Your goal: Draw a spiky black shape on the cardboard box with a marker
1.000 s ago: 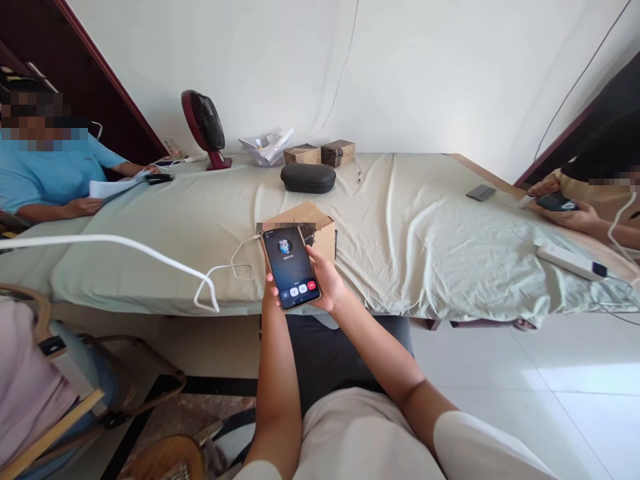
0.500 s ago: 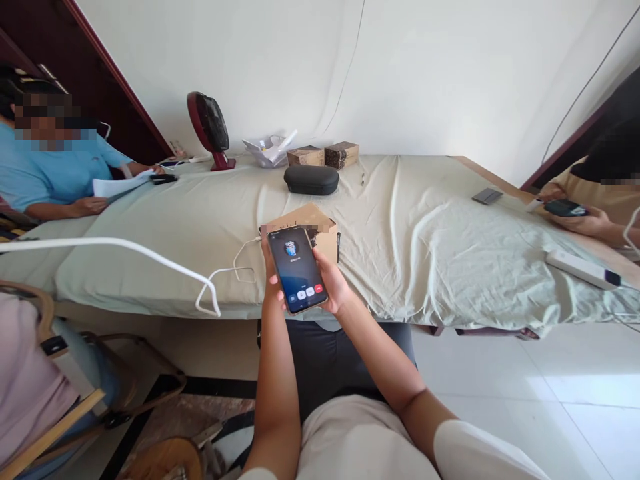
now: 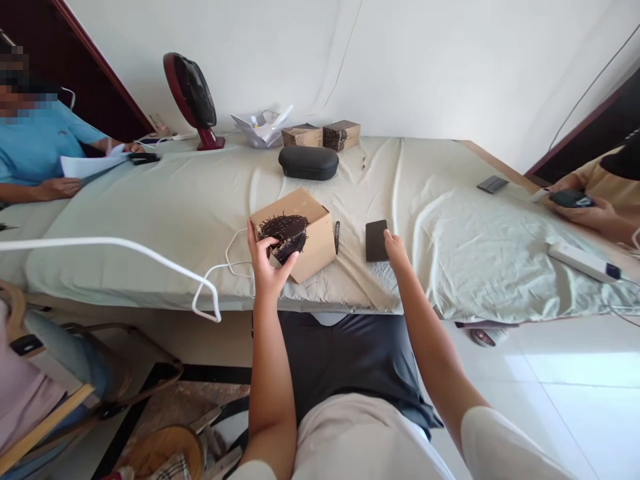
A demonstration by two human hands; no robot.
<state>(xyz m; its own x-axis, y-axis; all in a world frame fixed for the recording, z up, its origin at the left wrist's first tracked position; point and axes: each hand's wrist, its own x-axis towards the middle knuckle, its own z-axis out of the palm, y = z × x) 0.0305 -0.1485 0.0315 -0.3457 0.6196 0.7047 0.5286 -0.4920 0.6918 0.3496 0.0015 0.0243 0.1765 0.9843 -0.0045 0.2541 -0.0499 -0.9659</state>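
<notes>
"Hands have parted: left hand (image 3: 269, 268) at the large box (image 3: 316, 245), right hand (image 3: 395, 251) beyond it with the phone (image 3: 376, 241)."

"Boxes?"

"Three: left fingers spread against the large one, grip unclear; two small boxes (image 3: 303, 137) behind, print illegible."

"Phone?"

"One, dark-faced, earlier lit screen gone; right thumb and fingers clasp its edge."

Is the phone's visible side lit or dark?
Dark: the phone shows a plain blackish surface, no glowing display. Screen or back, cannot tell.
</notes>
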